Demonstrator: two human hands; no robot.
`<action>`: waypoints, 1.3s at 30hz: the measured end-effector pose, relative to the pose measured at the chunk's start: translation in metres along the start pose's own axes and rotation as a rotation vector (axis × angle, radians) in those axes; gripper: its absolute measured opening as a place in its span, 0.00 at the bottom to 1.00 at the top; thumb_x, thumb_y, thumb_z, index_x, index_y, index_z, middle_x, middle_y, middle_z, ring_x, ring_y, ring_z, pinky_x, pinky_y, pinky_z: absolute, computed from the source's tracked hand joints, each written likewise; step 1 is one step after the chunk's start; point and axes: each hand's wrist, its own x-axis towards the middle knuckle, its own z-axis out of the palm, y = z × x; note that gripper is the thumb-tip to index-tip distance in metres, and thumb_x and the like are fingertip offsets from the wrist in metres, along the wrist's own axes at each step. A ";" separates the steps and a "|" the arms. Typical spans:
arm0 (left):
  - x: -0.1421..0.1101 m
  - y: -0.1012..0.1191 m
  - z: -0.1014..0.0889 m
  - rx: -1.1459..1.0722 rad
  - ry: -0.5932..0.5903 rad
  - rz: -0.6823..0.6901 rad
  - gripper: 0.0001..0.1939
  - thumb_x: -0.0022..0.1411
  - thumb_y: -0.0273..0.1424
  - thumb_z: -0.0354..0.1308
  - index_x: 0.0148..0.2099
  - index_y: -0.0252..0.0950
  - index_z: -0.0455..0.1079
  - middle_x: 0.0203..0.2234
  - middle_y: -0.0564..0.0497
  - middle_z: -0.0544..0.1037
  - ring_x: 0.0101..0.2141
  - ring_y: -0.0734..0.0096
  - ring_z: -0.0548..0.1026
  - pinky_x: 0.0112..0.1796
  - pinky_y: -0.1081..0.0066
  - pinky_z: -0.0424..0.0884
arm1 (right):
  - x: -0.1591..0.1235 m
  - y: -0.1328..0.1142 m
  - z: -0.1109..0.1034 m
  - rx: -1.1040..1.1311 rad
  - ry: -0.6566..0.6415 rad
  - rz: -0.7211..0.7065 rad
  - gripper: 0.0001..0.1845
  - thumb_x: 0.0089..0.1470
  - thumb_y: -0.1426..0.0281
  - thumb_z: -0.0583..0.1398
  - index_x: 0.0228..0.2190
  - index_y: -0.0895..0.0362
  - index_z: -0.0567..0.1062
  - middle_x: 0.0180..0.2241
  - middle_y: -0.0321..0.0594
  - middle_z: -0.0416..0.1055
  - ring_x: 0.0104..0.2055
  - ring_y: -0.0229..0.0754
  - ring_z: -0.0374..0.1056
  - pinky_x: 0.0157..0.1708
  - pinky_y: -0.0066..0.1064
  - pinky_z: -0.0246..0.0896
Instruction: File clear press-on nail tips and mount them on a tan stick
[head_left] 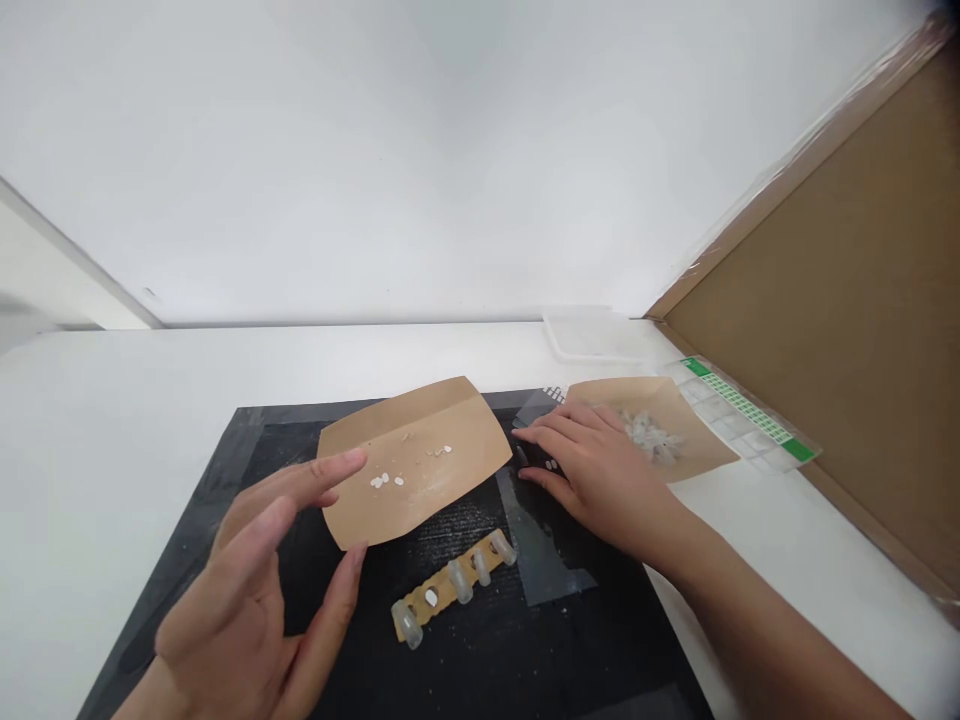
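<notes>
My left hand [255, 580] hovers open above the black mat [480, 650], its fingers spread near the left edge of a curved brown paper tray [442, 475] that carries a few small white pellets [386, 481]. My right hand [592, 470] lies flat on the mat beside that tray's right end, fingers stretched out over a few small white bits; it holds nothing I can see. In front of the tray lies a tan strip [450, 590] with several small clear tubes set in it.
A second brown paper tray [697, 440] with a heap of white pieces sits at the right. Behind it lie a clear sheet with green labels [742, 410] and a shallow clear lid [592, 335]. A cardboard panel [847, 330] stands along the right side. A clear film piece [544, 560] lies on the mat.
</notes>
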 end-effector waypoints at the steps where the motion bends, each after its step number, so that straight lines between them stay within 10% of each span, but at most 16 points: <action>1: 0.000 0.000 -0.001 0.039 -0.001 0.008 0.35 0.65 0.20 0.61 0.71 0.45 0.63 0.57 0.44 0.78 0.52 0.55 0.78 0.48 0.56 0.83 | 0.000 -0.001 0.002 -0.012 0.001 0.011 0.15 0.64 0.65 0.67 0.52 0.52 0.79 0.48 0.41 0.80 0.52 0.53 0.71 0.51 0.47 0.62; 22: -0.008 -0.007 -0.002 0.005 -0.040 0.126 0.33 0.65 0.14 0.60 0.68 0.37 0.60 0.51 0.41 0.72 0.53 0.54 0.72 0.53 0.53 0.71 | 0.006 -0.006 0.003 -0.070 0.030 0.056 0.07 0.68 0.73 0.61 0.37 0.55 0.79 0.38 0.42 0.79 0.46 0.52 0.68 0.45 0.44 0.55; 28: 0.001 0.007 -0.002 -0.004 -0.098 0.167 0.21 0.67 0.12 0.56 0.58 0.33 0.69 0.46 0.42 0.72 0.49 0.56 0.71 0.50 0.54 0.66 | 0.001 -0.029 -0.017 0.415 0.165 0.054 0.03 0.68 0.70 0.61 0.38 0.54 0.76 0.39 0.39 0.78 0.44 0.45 0.70 0.47 0.39 0.61; 39: -0.008 0.021 0.008 -0.289 -0.156 -0.086 0.19 0.71 0.20 0.57 0.60 0.41 0.71 0.50 0.44 0.72 0.54 0.57 0.70 0.53 0.56 0.70 | -0.005 -0.086 -0.017 1.216 -0.092 0.031 0.07 0.68 0.65 0.62 0.39 0.56 0.77 0.34 0.37 0.77 0.35 0.38 0.71 0.37 0.31 0.67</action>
